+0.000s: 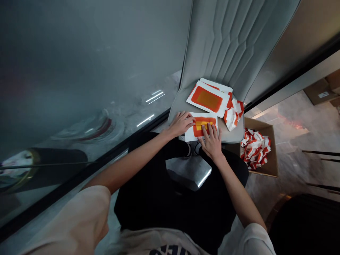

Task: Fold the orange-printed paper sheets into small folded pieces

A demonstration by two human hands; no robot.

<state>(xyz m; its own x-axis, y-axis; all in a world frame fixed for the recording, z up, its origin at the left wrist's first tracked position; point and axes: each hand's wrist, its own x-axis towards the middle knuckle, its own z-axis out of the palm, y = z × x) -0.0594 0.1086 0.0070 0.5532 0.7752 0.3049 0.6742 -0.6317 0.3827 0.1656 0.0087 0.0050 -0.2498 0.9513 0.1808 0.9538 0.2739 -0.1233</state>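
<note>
On the seat of a grey chair lies a white sheet of paper [189, 135] with an orange block and a bright yellow rectangle in its middle; a crease-like line runs across the yellow. My left hand [181, 124] is at the sheet's left side, fingers bent and bunched on the paper near the orange border. With fingers spread, my right hand [213, 141] lies flat over the lower right of the sheet, fingertips on the yellow. Just beyond is a stack of similar orange-and-white sheets [208, 98]. Crumpled orange-and-white paper [232, 117] rests at the stack's right.
The padded chair back [225, 42] rises behind the stack. A cardboard box [273, 152] full of crumpled orange-and-white paper [256, 148] stands on the floor right of the seat. A glossy grey panel [106, 63] runs along the left. More cardboard boxes [320, 91] are at far right.
</note>
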